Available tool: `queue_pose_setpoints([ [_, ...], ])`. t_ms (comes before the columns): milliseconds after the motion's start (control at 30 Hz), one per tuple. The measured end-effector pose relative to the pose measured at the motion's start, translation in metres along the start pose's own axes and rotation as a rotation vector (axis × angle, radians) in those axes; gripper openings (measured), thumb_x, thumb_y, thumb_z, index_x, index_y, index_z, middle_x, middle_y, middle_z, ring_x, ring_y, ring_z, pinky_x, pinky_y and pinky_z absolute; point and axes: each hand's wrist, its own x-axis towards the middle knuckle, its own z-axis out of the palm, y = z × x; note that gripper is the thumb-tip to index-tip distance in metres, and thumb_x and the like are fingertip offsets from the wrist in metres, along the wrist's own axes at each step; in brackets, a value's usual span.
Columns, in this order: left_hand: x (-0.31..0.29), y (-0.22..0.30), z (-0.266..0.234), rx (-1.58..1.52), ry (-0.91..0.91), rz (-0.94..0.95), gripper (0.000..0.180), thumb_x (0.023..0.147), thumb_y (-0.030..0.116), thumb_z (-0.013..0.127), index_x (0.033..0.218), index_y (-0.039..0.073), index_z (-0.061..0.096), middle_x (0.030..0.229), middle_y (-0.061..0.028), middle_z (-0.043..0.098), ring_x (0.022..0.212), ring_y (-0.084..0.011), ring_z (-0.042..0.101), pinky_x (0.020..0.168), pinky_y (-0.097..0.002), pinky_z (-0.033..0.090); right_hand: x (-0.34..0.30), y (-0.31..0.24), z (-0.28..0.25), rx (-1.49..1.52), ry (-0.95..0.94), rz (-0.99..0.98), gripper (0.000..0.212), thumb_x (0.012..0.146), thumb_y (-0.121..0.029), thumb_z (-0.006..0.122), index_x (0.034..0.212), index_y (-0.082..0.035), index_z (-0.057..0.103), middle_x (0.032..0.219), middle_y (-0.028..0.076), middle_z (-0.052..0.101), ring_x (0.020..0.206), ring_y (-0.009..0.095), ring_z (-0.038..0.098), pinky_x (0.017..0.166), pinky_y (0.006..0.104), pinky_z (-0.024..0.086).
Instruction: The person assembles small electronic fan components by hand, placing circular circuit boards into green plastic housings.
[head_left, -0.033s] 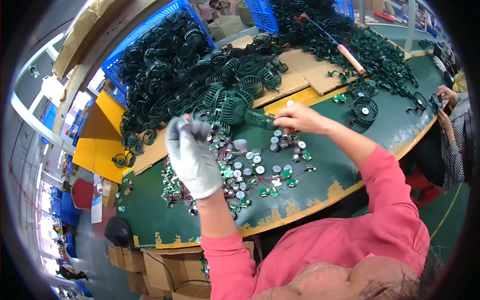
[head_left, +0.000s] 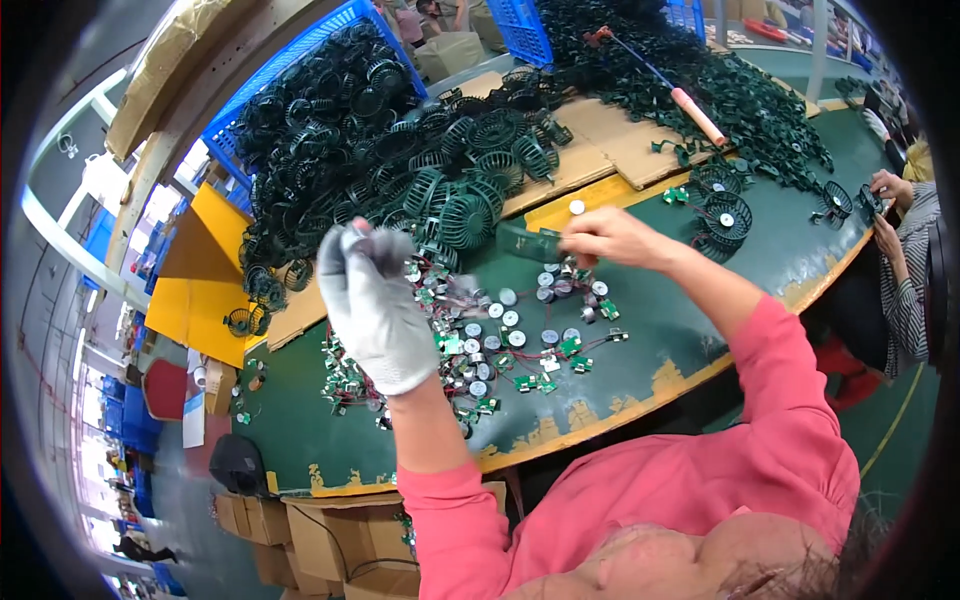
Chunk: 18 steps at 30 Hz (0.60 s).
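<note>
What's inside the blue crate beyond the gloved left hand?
Dark green, round slatted plastic cages are heaped in the blue crate. They cover its floor, so whatever lies beneath the top ones can't be seen.

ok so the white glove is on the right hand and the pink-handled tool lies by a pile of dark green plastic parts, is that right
Not quite: in the head view, the white glove is on the left hand; the right hand is bare. The pink-handled tool does lie by a pile of dark green plastic parts.
</note>
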Motion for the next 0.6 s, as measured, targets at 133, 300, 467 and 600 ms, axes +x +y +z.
queue_pose_setpoints([
  [133,-0.001,0.01,0.033,0.005,-0.074,-0.008,0.022,0.097,0.008,0.048,0.117,0.0,0.046,0.109,-0.0119,0.056,0.083,-0.0152,0.056,0.078,-0.0329,0.05,-0.092,0.005,-0.016,-0.016,0.035,-0.058,0.021,0.086,-0.021,0.062,0.08,-0.001,0.064,0.075,0.005,0.063,0.069,0.014,0.06,0.063,0.0289,0.047],
  [300,-0.013,0.006,0.044,0.06,-0.148,0.176,0.02,0.098,0.008,0.042,0.117,0.002,0.048,0.111,-0.0137,0.057,0.086,-0.0185,0.058,0.082,-0.0356,0.05,-0.159,0.007,-0.001,-0.428,-0.043,-0.107,0.021,0.08,-0.025,0.068,0.08,-0.004,0.064,0.078,0.011,0.059,0.075,0.028,0.06,0.066,0.0378,0.049],
  [467,-0.04,-0.029,0.049,0.189,-0.219,0.035,0.02,0.098,0.013,0.045,0.116,0.004,0.046,0.104,-0.0121,0.058,0.082,-0.0168,0.059,0.077,-0.0326,0.051,-0.176,0.019,0.028,-0.54,0.045,-0.017,0.009,0.078,-0.014,0.066,0.082,-0.005,0.065,0.088,0.009,0.059,0.083,0.029,0.06,0.069,0.0394,0.049],
  [600,-0.076,-0.069,0.018,0.532,-0.53,-0.719,0.019,0.092,0.015,0.051,0.105,0.0,0.054,0.086,-0.0078,0.061,0.073,-0.0127,0.059,0.066,-0.0271,0.049,-0.169,0.031,0.047,-0.4,0.079,-0.129,0.01,0.079,-0.009,0.063,0.089,-0.005,0.065,0.092,0.008,0.058,0.091,0.029,0.058,0.076,0.0395,0.049],
])
